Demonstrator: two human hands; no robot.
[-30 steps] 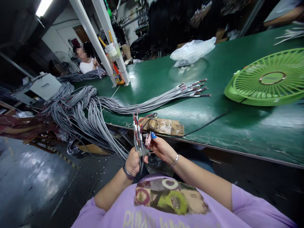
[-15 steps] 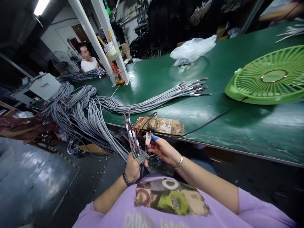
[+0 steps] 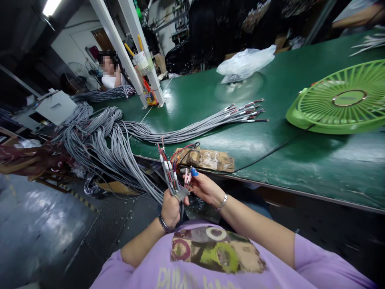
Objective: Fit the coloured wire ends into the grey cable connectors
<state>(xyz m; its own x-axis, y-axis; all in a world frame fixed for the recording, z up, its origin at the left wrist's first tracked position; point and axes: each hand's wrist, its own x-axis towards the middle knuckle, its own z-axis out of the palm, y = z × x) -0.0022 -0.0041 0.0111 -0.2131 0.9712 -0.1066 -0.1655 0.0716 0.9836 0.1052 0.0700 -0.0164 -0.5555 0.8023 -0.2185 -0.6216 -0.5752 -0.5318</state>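
Grey cables (image 3: 173, 182) with red and white ends between the fingers; beyond them, dark green counter (image 3: 300, 156), lime-green fan (image 3: 339, 100).

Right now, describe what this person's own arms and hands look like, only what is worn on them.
Both arms are bare below short lilac sleeves. The left hand has a dark beaded bracelet at the wrist. The right hand has a thin silver bangle at the wrist and a bright blue cover or nail on its thumb tip; which of the two is unclear. No gloves, no watch face visible.
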